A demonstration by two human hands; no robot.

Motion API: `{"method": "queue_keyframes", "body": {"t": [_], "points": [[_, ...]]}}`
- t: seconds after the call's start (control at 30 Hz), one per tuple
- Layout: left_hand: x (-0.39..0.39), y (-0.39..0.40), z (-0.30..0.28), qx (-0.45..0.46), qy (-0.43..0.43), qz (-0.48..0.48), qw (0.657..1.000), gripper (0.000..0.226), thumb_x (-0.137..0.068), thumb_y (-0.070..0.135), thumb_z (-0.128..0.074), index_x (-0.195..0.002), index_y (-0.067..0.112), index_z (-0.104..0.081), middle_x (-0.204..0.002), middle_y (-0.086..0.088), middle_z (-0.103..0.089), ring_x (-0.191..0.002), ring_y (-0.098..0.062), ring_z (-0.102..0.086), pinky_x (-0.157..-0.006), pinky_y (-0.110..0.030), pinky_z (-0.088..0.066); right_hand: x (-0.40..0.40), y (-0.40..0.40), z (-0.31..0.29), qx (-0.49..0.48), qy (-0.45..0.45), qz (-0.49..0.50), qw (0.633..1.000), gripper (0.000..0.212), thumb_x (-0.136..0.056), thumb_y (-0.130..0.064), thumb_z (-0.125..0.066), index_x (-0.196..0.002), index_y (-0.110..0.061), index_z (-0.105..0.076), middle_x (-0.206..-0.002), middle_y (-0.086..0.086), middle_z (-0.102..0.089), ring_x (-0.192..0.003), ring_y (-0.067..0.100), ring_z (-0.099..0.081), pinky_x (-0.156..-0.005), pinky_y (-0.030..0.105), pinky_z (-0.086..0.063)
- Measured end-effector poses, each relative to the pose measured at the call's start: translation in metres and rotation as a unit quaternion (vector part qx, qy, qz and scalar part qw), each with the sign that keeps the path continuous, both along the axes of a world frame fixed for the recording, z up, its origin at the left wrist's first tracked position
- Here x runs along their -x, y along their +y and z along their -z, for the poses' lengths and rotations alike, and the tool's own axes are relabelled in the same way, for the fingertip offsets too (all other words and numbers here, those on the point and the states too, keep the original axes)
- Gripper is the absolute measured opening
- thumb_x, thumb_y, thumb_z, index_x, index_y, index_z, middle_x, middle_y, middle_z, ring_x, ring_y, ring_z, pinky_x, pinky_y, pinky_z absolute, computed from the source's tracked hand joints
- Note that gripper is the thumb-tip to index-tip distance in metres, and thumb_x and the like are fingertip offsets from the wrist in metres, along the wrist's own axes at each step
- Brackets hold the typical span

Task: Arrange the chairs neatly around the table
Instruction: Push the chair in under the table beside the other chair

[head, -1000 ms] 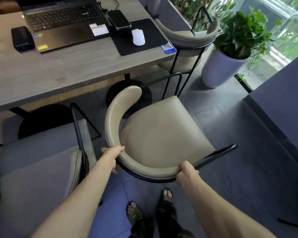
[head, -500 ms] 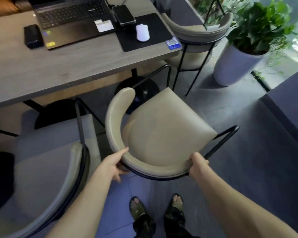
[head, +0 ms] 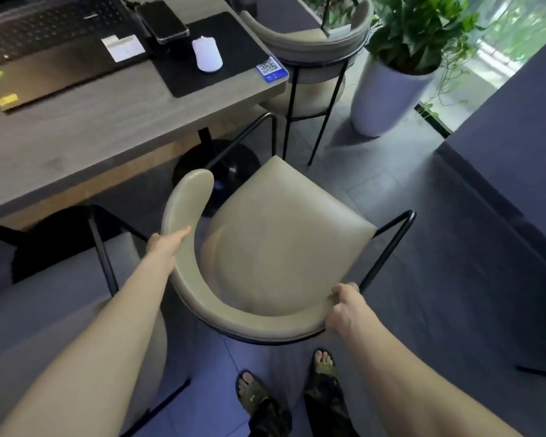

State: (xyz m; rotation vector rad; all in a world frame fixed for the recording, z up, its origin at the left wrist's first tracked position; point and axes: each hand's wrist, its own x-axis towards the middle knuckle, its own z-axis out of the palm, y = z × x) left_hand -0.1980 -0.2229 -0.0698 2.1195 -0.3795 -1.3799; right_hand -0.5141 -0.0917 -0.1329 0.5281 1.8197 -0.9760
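Observation:
A beige chair (head: 284, 234) with a curved backrest and black metal legs stands askew in front of me, its seat corner pointing at the grey table (head: 101, 134). My left hand (head: 166, 244) grips the left arm of the backrest. My right hand (head: 344, 310) holds the right end of the backrest. A second chair (head: 44, 310) sits at lower left, partly under the table edge. A third chair (head: 316, 48) stands at the table's right end.
On the table lie a laptop (head: 51, 48), a phone (head: 163, 22) and a white mouse (head: 207, 53) on a black mat. A potted plant (head: 388, 89) stands at right. A dark counter (head: 517, 152) borders the right side. My sandalled feet (head: 290, 392) stand behind the chair.
The beige chair has turned, its seat corner swinging toward the table. My left hand slid further up the left arm of the backrest; my right hand stayed on the right end.

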Motion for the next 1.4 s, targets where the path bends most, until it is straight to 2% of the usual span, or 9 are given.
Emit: {"method": "queue_keyframes", "body": {"t": [0.1,0.23,0.53,0.67,0.83,0.93,1.1,1.2,1.4], "points": [[-0.023,-0.015,0.043,-0.037,0.006,-0.001,0.999,0.111,-0.032,0.057,-0.091,-0.126,0.009,-0.058,-0.114,-0.015,-0.069,-0.094,-0.036,-0.068,-0.087,-0.055,-0.054,0.001,-0.002,0.001,-0.015,0.005,-0.017,1.0,0.017,-0.078,-0.016,-0.065,-0.095,-0.015,-0.066,-0.1,0.006,-0.07,-0.082,0.024,-0.064,-0.078,0.036,-0.05],[-0.01,-0.009,0.018,-0.039,-0.004,0.01,0.999,0.086,-0.062,0.05,-0.085,-0.129,0.005,-0.056,-0.115,-0.015,-0.067,-0.097,-0.036,-0.066,-0.09,-0.054,-0.053,0.014,0.003,0.034,-0.019,0.01,-0.028,0.999,0.055,-0.063,-0.016,-0.068,-0.118,-0.011,-0.065,-0.111,0.01,-0.072,-0.093,0.028,-0.069,-0.091,0.045,-0.055],[0.004,0.044,0.006,-0.068,0.051,-0.038,0.996,0.056,-0.083,0.033,-0.074,-0.127,0.005,-0.055,-0.116,-0.014,-0.066,-0.093,-0.03,-0.064,-0.081,-0.048,-0.051,0.037,0.002,0.004,-0.032,0.05,-0.096,0.994,0.021,-0.071,-0.014,-0.053,-0.092,-0.015,-0.054,-0.125,0.007,-0.059,-0.108,0.034,-0.06,-0.095,0.06,-0.046],[0.01,0.073,-0.004,-0.098,0.07,-0.046,0.992,0.051,-0.086,0.032,-0.07,-0.129,0.009,-0.055,-0.118,-0.014,-0.066,-0.106,-0.034,-0.062,-0.092,-0.058,-0.045,0.044,-0.01,-0.036,-0.042,0.055,-0.156,0.985,0.032,-0.084,-0.015,-0.055,-0.116,-0.021,-0.051,-0.128,0.008,-0.052,-0.114,0.034,-0.052,-0.077,0.055,-0.038],[0.033,0.114,-0.019,-0.131,0.076,-0.059,0.987,0.028,-0.093,0.025,-0.06,-0.116,0.012,-0.052,-0.082,-0.012,-0.058,-0.074,-0.028,-0.057,-0.075,-0.05,-0.047,0.073,-0.029,-0.024,-0.009,0.059,-0.242,0.968,0.057,-0.077,-0.017,-0.053,-0.131,-0.035,-0.052,-0.133,0.009,-0.049,-0.101,0.035,-0.051,-0.07,0.053,-0.044],[0.043,0.136,-0.02,-0.13,0.079,-0.076,0.985,0.037,-0.094,0.022,-0.059,-0.126,0.005,-0.052,-0.097,-0.014,-0.06,-0.092,-0.029,-0.057,-0.08,-0.049,-0.047,0.092,-0.042,-0.004,0.001,0.063,-0.268,0.961,0.051,-0.065,-0.016,-0.055,-0.116,-0.023,-0.054,-0.129,0.016,-0.055,-0.092,0.032,-0.051,-0.075,0.05,-0.045],[0.053,0.163,-0.019,-0.141,0.069,-0.091,0.983,0.043,-0.093,0.023,-0.061,-0.129,0.002,-0.051,-0.105,-0.017,-0.06,-0.095,-0.033,-0.058,-0.087,-0.049,-0.047,0.081,-0.06,-0.053,-0.001,0.089,-0.335,0.938,0.014,-0.088,-0.014,-0.056,-0.101,-0.015,-0.052,-0.117,0.011,-0.044,-0.112,0.035,-0.051,-0.089,0.065,-0.042],[0.046,0.172,-0.024,-0.183,0.074,-0.038,0.979,0.047,-0.089,0.028,-0.065,-0.127,0.003,-0.052,-0.116,-0.017,-0.061,-0.109,-0.034,-0.057,-0.106,-0.053,-0.04,0.078,-0.076,-0.062,-0.005,0.089,-0.356,0.93,0.029,-0.088,-0.016,-0.062,-0.115,-0.014,-0.052,-0.113,0.011,-0.047,-0.106,0.035,-0.053,-0.082,0.057,-0.047],[0.036,0.165,-0.033,-0.235,0.053,0.085,0.967,0.068,-0.088,0.039,-0.066,-0.144,0.012,-0.039,-0.145,-0.016,-0.047,-0.131,-0.032,-0.047,-0.107,-0.056,-0.035,0.082,-0.101,-0.066,0.022,0.085,-0.38,0.921,0.037,-0.089,-0.019,-0.065,-0.122,-0.01,-0.051,-0.101,0.011,-0.053,-0.095,0.03,-0.053,-0.098,0.047,-0.047]]}}
